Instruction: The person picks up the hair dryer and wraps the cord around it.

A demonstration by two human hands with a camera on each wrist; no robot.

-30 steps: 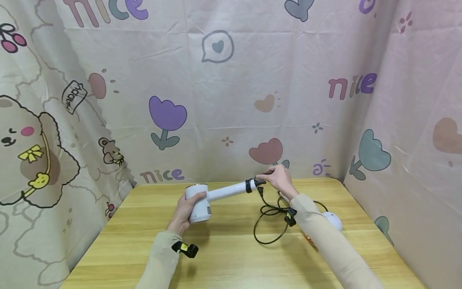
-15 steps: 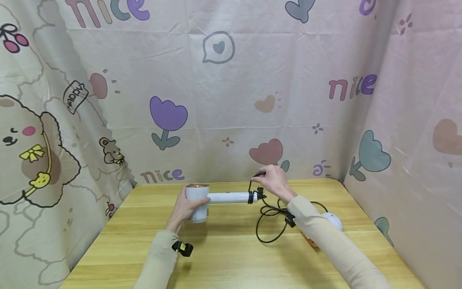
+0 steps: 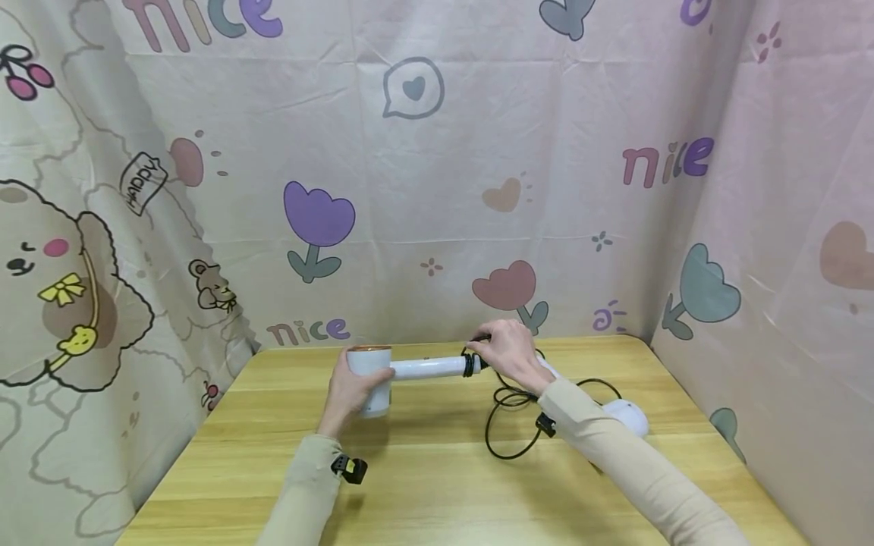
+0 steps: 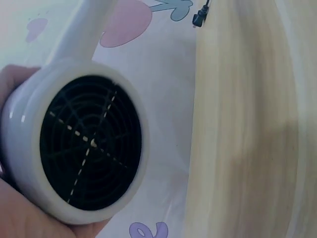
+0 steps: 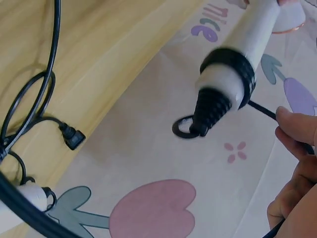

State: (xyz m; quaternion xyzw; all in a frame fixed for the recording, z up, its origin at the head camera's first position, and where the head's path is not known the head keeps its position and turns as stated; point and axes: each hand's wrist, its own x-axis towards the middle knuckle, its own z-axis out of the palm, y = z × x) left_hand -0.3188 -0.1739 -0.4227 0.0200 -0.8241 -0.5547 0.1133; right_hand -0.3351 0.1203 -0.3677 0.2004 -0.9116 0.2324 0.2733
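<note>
A white hair dryer (image 3: 430, 368) is held up over the table, its handle pointing right. My left hand (image 3: 348, 393) grips the dryer's barrel, with the thumb across its front. In the left wrist view a dark round grille (image 4: 91, 144) fills the barrel's end. Black cord (image 5: 242, 74) is wound round the handle's end, by the ribbed strain relief (image 5: 210, 110). My right hand (image 3: 510, 350) pinches the cord just off those turns, with a short stretch (image 5: 262, 110) running taut from handle to fingertips in the right wrist view.
Another white hair dryer (image 3: 627, 417) lies on the wooden table (image 3: 437, 485) at right, partly behind my right forearm. Its loose black cord (image 3: 501, 457) loops across the tabletop, and a plug (image 5: 74, 138) lies near the table's back edge. Patterned curtains (image 3: 410, 189) enclose the back and sides.
The dryer's handle has swung down from an upward slant to nearly level. My right hand has moved round the handle's end with the cord, now lower and slightly left.
</note>
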